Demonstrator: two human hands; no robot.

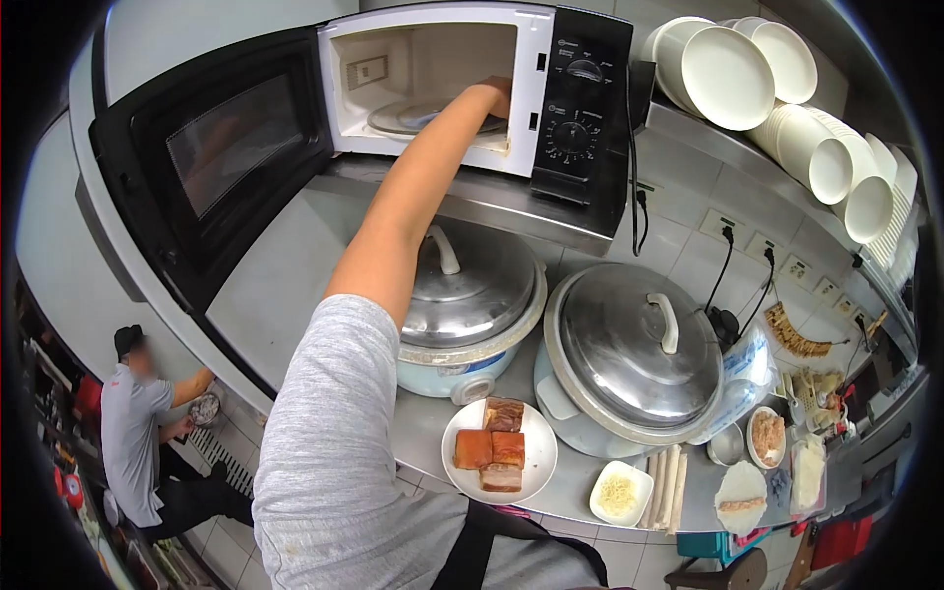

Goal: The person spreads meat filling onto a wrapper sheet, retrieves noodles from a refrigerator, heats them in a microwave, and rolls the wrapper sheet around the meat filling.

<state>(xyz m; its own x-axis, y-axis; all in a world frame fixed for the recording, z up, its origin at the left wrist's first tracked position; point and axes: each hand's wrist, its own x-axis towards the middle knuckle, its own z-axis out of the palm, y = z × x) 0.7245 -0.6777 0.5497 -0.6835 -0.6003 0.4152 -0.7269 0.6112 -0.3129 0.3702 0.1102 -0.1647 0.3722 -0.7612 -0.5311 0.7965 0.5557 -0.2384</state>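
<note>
One bare arm in a grey sleeve reaches up into the open microwave (423, 28). At its end the hand (500, 95) is inside, near the right wall, over the edge of the glass turntable (393, 118). Its fingers are mostly hidden, and I cannot make out what they hold, or whether it is my left or right hand. My other hand is out of view. Below, a white plate (454, 433) bears several blocks of browned meat (473, 449). Beside it stands a small square bowl (639, 480) with pale shreds (619, 495).
Two large lidded cookers (467, 285) (634, 344) stand under the microwave shelf (511, 218). The black microwave door (236, 147) hangs open at left. White dishes (728, 77) are stacked upper right. A co-worker (138, 433) holds a metal bowl (205, 409) at lower left.
</note>
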